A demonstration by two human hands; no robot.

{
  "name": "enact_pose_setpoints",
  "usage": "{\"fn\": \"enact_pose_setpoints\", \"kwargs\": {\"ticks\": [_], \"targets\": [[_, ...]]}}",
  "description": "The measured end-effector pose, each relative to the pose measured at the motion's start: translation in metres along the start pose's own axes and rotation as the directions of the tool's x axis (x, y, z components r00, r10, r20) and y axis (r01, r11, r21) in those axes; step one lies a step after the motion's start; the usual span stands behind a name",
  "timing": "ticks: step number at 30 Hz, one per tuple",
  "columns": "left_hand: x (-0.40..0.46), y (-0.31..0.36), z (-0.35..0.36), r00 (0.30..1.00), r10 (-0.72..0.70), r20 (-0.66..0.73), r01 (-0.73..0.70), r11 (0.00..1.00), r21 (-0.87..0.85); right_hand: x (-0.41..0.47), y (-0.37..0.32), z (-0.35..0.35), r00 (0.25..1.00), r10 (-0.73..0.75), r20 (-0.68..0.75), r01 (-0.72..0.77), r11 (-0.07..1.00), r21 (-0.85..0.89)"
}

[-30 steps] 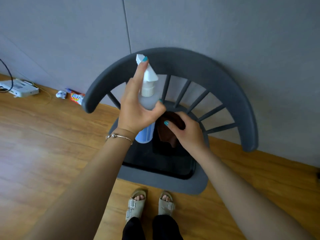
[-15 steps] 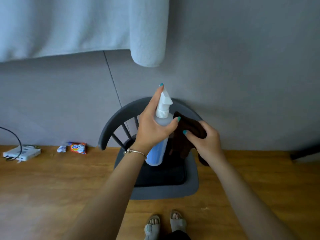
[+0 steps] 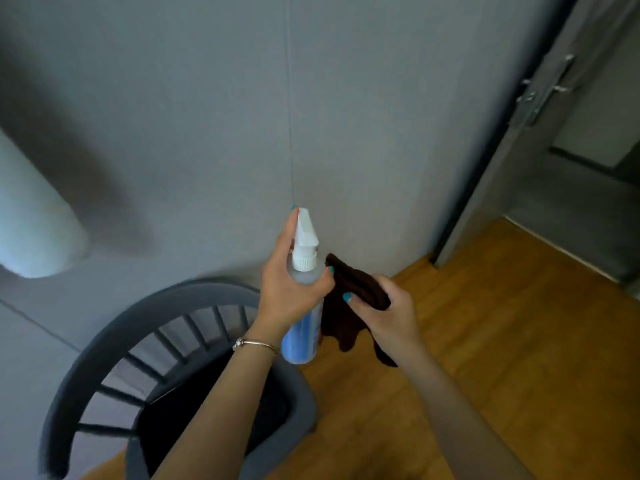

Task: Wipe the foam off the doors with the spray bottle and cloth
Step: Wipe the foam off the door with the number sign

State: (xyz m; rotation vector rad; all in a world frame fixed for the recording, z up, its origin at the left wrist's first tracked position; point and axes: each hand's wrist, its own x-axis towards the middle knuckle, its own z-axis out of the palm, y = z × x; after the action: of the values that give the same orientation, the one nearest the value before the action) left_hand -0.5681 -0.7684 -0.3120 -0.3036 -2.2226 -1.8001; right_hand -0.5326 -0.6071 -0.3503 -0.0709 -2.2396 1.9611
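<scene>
The spray bottle (image 3: 302, 303) stands upright in the left hand (image 3: 291, 292), its grip curled round the clear body, one finger laid up along the white nozzle; just beside it the dark cloth (image 3: 349, 306) hangs bunched from the right hand (image 3: 388, 313), whose grip pinches its upper folds; both are held in the air before the grey wall panel (image 3: 207, 116), above the grey chair (image 3: 166, 348); the door (image 3: 540, 109) stands well apart at right, and no foam shows on it; the step looks like carrying the tools over; next comes reaching a door and aiming the nozzle at it.
</scene>
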Motion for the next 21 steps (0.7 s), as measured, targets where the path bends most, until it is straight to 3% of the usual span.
{"fn": "enact_pose_setpoints", "kwargs": {"ticks": [7, 14, 21], "targets": [[0.027, 0.046, 0.153, 0.977, 0.127, 0.174, -0.124, 0.992, -0.028, 0.009, -0.003, -0.142, 0.978, 0.028, -0.208, -0.017, 0.998, 0.053], [0.033, 0.104, 0.324, 0.939, 0.189, 0.286, -0.154, 0.978, -0.142, 0.016, 0.007, -0.312, 0.966, 0.073, -0.247, -0.07, 0.997, 0.02], [0.037, 0.138, 0.457, 0.901, 0.241, 0.362, -0.164, 0.959, -0.23, 0.014, 0.006, -0.449, 0.898, 0.099, -0.43, -0.095, 0.995, 0.029]]}}
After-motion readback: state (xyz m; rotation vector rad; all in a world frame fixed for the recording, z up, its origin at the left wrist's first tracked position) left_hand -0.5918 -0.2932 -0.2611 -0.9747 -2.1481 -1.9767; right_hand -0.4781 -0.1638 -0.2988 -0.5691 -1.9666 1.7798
